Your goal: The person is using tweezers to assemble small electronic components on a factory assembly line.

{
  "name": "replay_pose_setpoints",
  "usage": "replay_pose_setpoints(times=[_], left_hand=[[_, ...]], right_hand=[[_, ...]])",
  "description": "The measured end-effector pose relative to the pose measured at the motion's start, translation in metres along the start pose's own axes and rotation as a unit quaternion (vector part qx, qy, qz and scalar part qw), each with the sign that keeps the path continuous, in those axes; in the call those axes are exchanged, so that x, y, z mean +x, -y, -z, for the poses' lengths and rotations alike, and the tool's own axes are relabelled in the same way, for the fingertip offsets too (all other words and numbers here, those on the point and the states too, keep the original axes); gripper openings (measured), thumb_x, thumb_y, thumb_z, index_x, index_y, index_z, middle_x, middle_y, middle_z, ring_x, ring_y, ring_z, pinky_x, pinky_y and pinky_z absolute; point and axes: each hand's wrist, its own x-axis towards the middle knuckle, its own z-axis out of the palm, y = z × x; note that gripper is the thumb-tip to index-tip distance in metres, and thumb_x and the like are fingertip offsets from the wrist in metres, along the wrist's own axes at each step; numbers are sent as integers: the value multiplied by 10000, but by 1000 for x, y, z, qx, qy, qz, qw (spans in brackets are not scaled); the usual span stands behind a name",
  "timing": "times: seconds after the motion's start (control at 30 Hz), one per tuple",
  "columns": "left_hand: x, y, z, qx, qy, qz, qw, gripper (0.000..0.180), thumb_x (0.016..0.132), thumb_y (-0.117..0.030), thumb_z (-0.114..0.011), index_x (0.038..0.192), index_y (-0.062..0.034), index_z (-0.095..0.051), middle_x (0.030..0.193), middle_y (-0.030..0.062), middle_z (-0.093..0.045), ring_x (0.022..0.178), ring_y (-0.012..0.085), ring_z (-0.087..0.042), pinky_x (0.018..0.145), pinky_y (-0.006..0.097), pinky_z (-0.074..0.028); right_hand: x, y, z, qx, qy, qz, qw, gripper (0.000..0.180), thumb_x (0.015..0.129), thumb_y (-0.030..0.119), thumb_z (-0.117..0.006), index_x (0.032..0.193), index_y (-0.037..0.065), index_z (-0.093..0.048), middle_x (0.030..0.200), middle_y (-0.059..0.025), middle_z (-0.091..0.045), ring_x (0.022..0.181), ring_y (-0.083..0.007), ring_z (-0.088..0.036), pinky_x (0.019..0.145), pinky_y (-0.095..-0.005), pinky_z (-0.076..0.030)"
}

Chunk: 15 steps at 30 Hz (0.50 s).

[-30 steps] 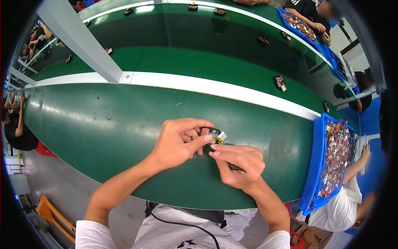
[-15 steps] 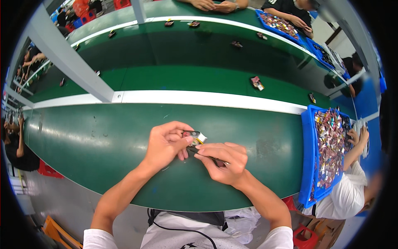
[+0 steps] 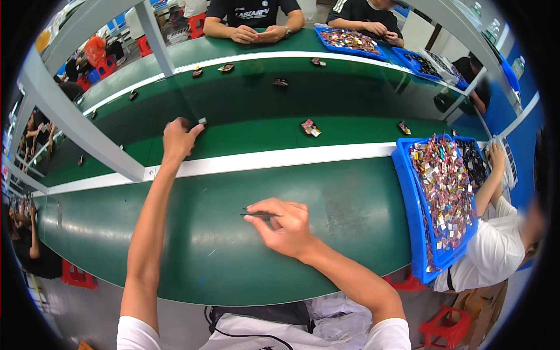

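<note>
My left hand (image 3: 179, 141) reaches over the white rail onto the far green belt. Its thumb and fingers close round a small dark electronic part (image 3: 202, 121), whose pale end shows past the thumb; the fingers are a little blurred and hide most of it. Above the near green worktop (image 3: 233, 256), my right hand (image 3: 286, 226) pinches dark tweezers (image 3: 256, 214). Their tips point left, slightly apart, with nothing visible between them.
Several small parts lie on the belt, one (image 3: 310, 128) right of my left hand. A blue tray (image 3: 417, 221) heaped with small wired parts stands at the right, beside a co-worker in white (image 3: 493, 251). Grey posts (image 3: 76, 116) rise at the left. Other people sit across the belt.
My left hand has left my right hand and moved up and left onto the belt with the part. My right hand keeps the tweezers. The view has shifted.
</note>
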Motion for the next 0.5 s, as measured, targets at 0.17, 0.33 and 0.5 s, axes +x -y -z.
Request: replay_pose_setpoints(times=[0.17,0.33,0.5], left_hand=[[-2,-20,-3,207,-131,-118,962,475,944,-407,-700,1169,11,-665,1230,259,-616,952,472,-691,800,513,-572],[-19,-106,-57,-91,204,-169,960,281,946,-118,-645,1178,24,-713,955,177,-755,776,266,-745,597,365,-600],[-8,-131,-133,-157,212,-170,949,351,882,-92,-703,1188,80,-688,946,176,-739,684,187,-706,520,314,-582]], right_hand=[[-1,-4,-3,10,-1,14,1000,128,785,26,-805,852,68,-704,781,-38,-732,584,-207,-695,519,-301,-521],[-2,-9,2,-10,16,32,999,179,749,-10,-842,865,43,-717,823,-74,-762,613,-190,-728,531,-277,-535],[-3,-6,-3,-4,25,24,999,161,764,14,-830,864,55,-711,797,-52,-748,612,-202,-725,534,-289,-533]])
